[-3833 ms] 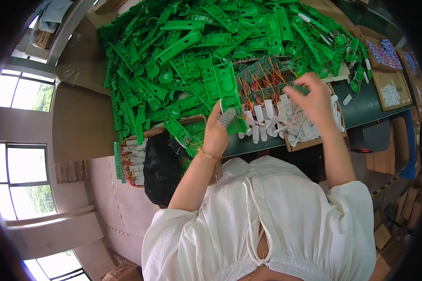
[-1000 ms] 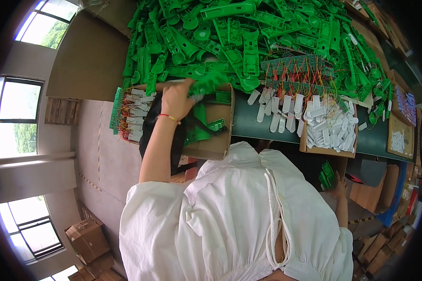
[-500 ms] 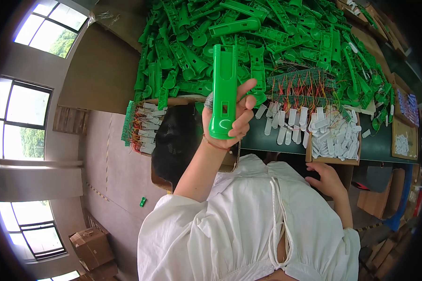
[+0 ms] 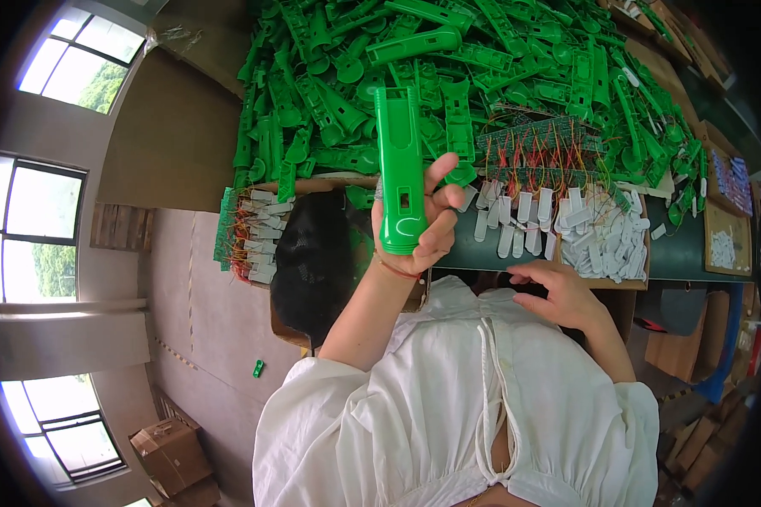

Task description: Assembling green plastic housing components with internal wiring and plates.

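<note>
My left hand [image 4: 432, 218] is wrapped round a long green plastic housing [image 4: 400, 169], held upright before the pile. This shell has a shallow recess along its upper part and a small rectangular cutout lower down. My right hand [image 4: 560, 291] holds nothing; its fingers are apart, close to the table's front edge and below the box of white parts [image 4: 604, 245]. Behind the held shell rises a big heap of green plastic shells [image 4: 338, 93]. Green circuit boards with red and yellow wires [image 4: 545, 152] lie to the right of it, with white tabs hanging off the wires.
A second wired-board stack [image 4: 249, 232] lies at the left, next to a black cloth [image 4: 313, 253] over a carton. More trays [image 4: 725, 252] stand at the far right. On the floor are a small green piece [image 4: 259, 368] and a cardboard box [image 4: 171, 455].
My right hand has moved left and up, from beside the table to in front of my chest. The left hand keeps the green housing in nearly the same place.
</note>
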`<state>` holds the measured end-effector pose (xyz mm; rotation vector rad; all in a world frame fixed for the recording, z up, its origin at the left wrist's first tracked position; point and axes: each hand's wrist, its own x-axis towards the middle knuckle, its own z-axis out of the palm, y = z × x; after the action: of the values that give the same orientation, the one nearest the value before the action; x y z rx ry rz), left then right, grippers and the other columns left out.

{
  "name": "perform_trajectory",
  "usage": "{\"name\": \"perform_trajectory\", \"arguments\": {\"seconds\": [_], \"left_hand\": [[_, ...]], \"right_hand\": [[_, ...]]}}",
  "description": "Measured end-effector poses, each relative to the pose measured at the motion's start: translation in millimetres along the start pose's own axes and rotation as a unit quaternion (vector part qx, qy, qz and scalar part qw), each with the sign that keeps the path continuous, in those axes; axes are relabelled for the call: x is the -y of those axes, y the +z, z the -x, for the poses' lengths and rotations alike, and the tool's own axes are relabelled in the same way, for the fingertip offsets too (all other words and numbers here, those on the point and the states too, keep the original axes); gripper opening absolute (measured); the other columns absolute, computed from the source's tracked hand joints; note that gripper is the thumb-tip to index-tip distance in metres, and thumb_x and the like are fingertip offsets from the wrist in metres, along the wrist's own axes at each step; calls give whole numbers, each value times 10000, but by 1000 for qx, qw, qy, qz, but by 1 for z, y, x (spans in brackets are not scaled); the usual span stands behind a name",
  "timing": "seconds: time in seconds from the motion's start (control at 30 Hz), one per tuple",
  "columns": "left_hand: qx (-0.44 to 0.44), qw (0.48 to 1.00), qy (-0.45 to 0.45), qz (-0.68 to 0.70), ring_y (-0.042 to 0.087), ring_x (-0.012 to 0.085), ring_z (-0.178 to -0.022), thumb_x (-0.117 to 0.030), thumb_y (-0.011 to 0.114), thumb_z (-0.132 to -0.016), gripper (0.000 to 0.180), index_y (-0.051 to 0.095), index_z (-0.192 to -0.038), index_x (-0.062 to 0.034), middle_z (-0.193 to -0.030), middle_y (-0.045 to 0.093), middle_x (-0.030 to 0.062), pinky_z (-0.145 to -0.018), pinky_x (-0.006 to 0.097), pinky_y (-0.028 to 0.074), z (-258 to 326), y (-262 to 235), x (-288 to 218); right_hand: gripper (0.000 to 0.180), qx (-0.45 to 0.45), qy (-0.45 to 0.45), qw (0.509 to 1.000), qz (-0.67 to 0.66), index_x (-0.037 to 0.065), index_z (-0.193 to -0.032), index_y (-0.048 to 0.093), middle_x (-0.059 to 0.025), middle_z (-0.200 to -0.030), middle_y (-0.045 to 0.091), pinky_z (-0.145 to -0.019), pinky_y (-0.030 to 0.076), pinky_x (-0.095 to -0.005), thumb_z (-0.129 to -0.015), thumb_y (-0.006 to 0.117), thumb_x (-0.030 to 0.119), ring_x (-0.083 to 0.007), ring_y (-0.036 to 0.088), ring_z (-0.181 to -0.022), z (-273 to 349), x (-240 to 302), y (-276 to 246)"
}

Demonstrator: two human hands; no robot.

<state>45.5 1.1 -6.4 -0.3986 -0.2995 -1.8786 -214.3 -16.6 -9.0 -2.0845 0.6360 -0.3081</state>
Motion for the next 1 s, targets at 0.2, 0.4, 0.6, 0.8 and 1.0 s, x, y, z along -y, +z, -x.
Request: {"name": "perform_trajectory", "arguments": {"seconds": [0.2, 0.4, 0.6, 0.8, 1.0], "left_hand": [[-88, 991, -7, -101, 507, 189, -585, -442, 421, -890, 631, 318, -1353, -26, -1115, 520, 213, -461, 252, 426, 7, -3, 5], [-300, 881, -76, -357, 569, 149, -584, -485, 502, -863, 637, 394, -1265, -3, -874, 625, 122, -422, 247, 442, 19, -17, 17], [-328, 843, -107, -413, 580, 161, -801, -240, 579, -864, 367, 493, -1174, -63, -884, 613, 107, -662, 261, 456, -9, -16, 49], [-326, 804, -59, -493, 540, 186, -851, -198, 542, -854, 547, 330, -1335, -47, -912, 546, 61, -731, 312, 443, -11, -18, 71], [-274, 609, -33, -743, 560, 152, -790, 9, 550, -708, 630, 349, -1304, -23, -1074, 553, 89, -666, 300, 473, -23, -9, 74]], "right_hand": [[144, -175, 152, 972, -36, 6, -914, 629, -102, -836, 630, -631, 480, -278, -773, 624, 39, -186, 614, -743, 31, -26, -24], [103, -323, 295, 862, 256, 58, -823, 661, -90, -794, 593, -699, 465, -374, -753, 623, 124, -276, 570, -823, 86, -90, -67], [225, -352, 324, 836, 270, 55, -914, 653, -93, -812, 594, -685, 459, -361, -744, 650, 202, -267, 578, -811, 67, -97, -74], [190, -363, 365, 832, 205, 55, -823, 636, -112, -886, 592, -662, 462, -402, -778, 625, 239, -313, 586, -805, 55, -127, -76], [144, -501, 196, 835, 116, 0, -925, 636, -67, -817, 549, -604, 420, -229, -823, 621, 100, -135, 547, -685, 60, -92, -74]]}}
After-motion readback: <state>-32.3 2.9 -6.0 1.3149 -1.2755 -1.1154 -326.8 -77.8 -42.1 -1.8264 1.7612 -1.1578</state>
